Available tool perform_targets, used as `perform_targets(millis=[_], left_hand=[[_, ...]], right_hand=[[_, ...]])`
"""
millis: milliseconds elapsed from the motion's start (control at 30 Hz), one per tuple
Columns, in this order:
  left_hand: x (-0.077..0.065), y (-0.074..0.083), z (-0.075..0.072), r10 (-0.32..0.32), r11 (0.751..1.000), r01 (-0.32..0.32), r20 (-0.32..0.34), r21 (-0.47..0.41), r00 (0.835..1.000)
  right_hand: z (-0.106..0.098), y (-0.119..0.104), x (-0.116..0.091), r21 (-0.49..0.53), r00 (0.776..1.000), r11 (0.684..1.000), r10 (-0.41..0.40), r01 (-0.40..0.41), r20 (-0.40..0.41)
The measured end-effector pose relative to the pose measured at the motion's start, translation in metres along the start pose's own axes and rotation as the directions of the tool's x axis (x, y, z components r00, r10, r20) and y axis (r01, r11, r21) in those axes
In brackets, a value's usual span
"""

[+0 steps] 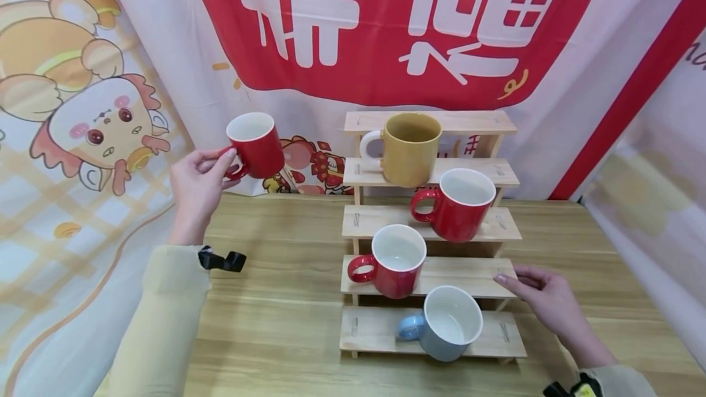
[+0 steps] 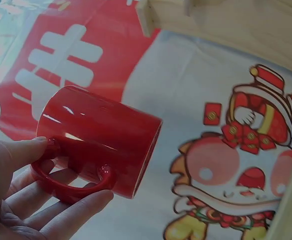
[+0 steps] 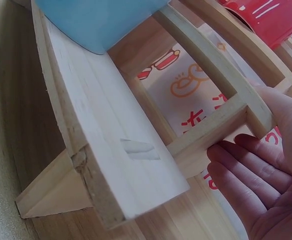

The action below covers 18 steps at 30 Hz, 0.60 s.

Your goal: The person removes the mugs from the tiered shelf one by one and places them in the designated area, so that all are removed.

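My left hand [image 1: 201, 185] holds a red mug [image 1: 265, 152] by its handle, raised to the left of a wooden stepped rack [image 1: 458, 277]. The thumb and fingers are around the handle, as the left wrist view shows. My right hand [image 1: 551, 305] grips the right end of the rack's second step from the bottom, thumb on top and fingers below. On the rack stand a yellow mug [image 1: 408, 161] with a white handle, a red mug [image 1: 460, 216] below it, another red mug [image 1: 396, 277] lower left, and a light blue mug [image 1: 448, 336] on the bottom step.
The rack stands on a wood-grain tabletop [image 1: 265, 311]. Behind it hangs a white cloth with a large red panel [image 1: 386, 35]. A printed cartoon cloth [image 1: 83, 103] hangs on the left, and a pale cloth [image 1: 651, 201] closes the right side.
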<state>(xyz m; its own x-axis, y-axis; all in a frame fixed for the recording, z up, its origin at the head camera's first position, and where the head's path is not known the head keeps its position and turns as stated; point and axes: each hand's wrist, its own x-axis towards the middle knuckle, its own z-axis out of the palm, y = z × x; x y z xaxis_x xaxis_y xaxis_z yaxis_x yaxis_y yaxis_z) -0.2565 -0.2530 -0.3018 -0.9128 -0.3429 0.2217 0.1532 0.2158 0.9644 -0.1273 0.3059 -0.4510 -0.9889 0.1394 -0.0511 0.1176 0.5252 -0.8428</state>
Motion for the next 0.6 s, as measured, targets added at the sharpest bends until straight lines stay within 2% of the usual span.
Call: perform_targets(millis=[133,233,367,600], left_hand=[[0.000,-0.024,-0.008,-0.013,1.000,0.013,-0.036,-0.003,0.999],[0.002,-0.044,-0.014,-0.038,0.995,0.032,-0.065,-0.092,0.997],[0.006,-0.069,-0.024,-0.084,0.987,0.071,-0.087,-0.143,0.993],[0.009,-0.116,-0.038,-0.138,0.985,0.120,-0.142,-0.127,0.980]], right_hand=[[-0.001,0.000,-0.001,0.003,1.000,1.000,0.006,-0.006,0.005],[0.000,-0.001,-0.002,0.007,1.000,1.000,0.012,-0.012,0.003],[0.000,-0.001,-0.001,0.008,1.000,1.000,0.019,-0.019,-0.001],[0.000,-0.001,-0.001,-0.008,0.999,0.999,0.041,-0.041,0.006]])
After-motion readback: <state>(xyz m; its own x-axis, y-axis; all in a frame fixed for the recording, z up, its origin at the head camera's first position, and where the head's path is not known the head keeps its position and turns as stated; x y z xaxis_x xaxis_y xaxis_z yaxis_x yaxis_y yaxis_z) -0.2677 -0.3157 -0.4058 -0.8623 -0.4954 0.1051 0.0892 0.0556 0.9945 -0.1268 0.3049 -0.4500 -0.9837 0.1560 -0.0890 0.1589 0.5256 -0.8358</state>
